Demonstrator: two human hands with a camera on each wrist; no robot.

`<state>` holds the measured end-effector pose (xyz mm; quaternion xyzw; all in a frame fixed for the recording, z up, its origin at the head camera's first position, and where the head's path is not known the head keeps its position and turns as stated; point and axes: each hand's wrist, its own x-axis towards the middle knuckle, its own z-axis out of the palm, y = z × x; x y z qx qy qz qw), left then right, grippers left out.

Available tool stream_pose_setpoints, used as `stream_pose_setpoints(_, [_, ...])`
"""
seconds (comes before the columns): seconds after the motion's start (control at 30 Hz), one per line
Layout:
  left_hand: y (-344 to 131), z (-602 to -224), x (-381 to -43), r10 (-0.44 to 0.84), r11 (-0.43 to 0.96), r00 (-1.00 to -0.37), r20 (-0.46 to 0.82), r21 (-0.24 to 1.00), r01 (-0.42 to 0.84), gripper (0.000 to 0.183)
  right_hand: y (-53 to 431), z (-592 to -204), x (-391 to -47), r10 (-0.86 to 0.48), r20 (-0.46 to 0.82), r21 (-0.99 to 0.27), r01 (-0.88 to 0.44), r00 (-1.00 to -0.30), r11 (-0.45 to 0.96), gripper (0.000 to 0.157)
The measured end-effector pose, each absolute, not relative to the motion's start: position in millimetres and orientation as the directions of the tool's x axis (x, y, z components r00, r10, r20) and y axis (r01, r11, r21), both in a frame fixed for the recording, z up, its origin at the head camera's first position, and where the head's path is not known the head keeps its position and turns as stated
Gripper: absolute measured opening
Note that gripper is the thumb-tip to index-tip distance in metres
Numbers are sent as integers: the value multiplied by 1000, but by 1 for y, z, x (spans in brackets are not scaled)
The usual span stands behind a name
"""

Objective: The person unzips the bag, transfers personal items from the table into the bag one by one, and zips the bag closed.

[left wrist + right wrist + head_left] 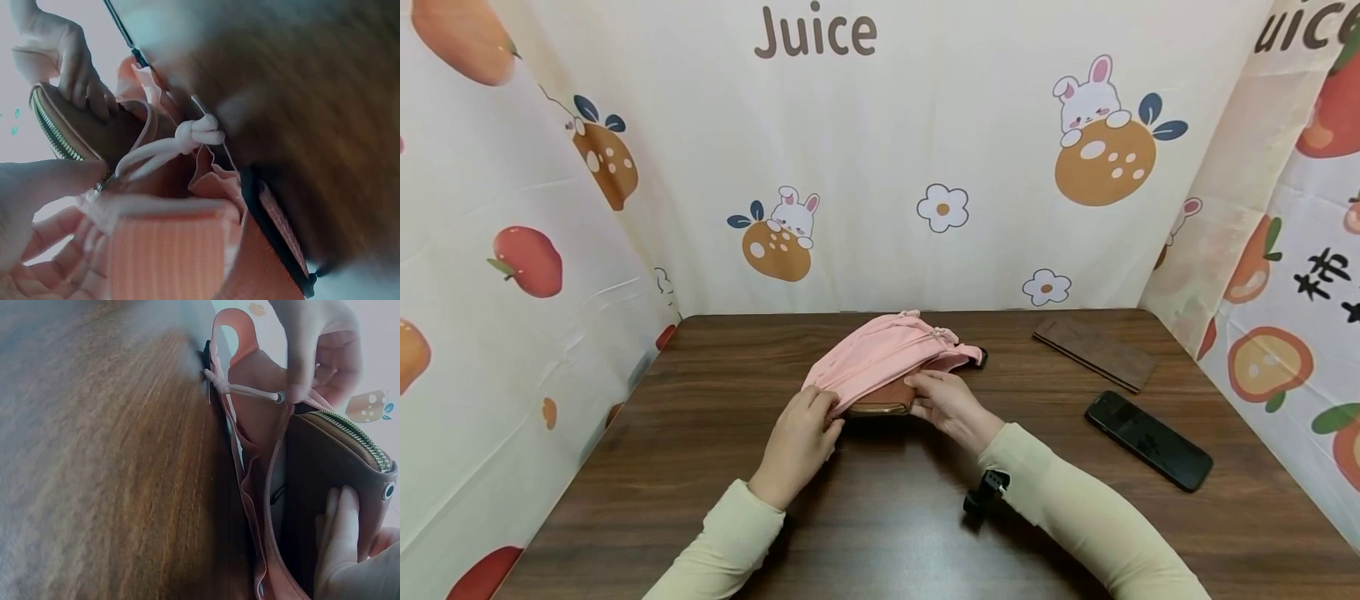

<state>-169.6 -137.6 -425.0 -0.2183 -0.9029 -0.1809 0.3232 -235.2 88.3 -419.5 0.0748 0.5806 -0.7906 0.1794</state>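
A pink bag (868,358) with white drawstring cords (156,150) lies on its side on the table, mouth toward the person. My left hand (800,442) pinches the rim of its opening on the left. In the right wrist view, thumb and fingers grip that rim beside a cord eyelet (280,397). A brown wallet (337,453) with a brass zipper sits partly inside the bag, its zipped edge sticking out. My right hand (951,404) holds the wallet at its right end, thumb on one face and fingers on the other. The wallet's inner end is hidden by the bag.
A flat dark brown long wallet or case (1097,352) lies at the back right of the wooden table (700,500). In front of it is a black phone (1148,439). Printed curtains (880,150) stand behind and at both sides. A black device (987,496) hangs at the right wrist.
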Motion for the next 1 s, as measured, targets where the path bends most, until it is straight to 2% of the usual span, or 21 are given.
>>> stream_pose_setpoints(0.27, [-138,-419,-170,247,849,-765,594,248,467,14,86,-419,-234,-174,-331,-885,369,-927,-283,19])
stream_pose_setpoints(0.53, [-141,-412,-168,261,846,-805,532,276,457,17,83,-421,-235,-101,-364,-877,377,-926,-296,27])
stream_pose_setpoints(0.83, [-142,-408,-169,275,849,-825,493,279,449,19,80,-420,-236,-125,-361,-859,382,-924,-341,9])
stream_pose_setpoints(1.0, [-141,-405,-170,249,845,-850,465,324,425,22,75,-421,-236,-102,-366,-863,379,-925,-335,10])
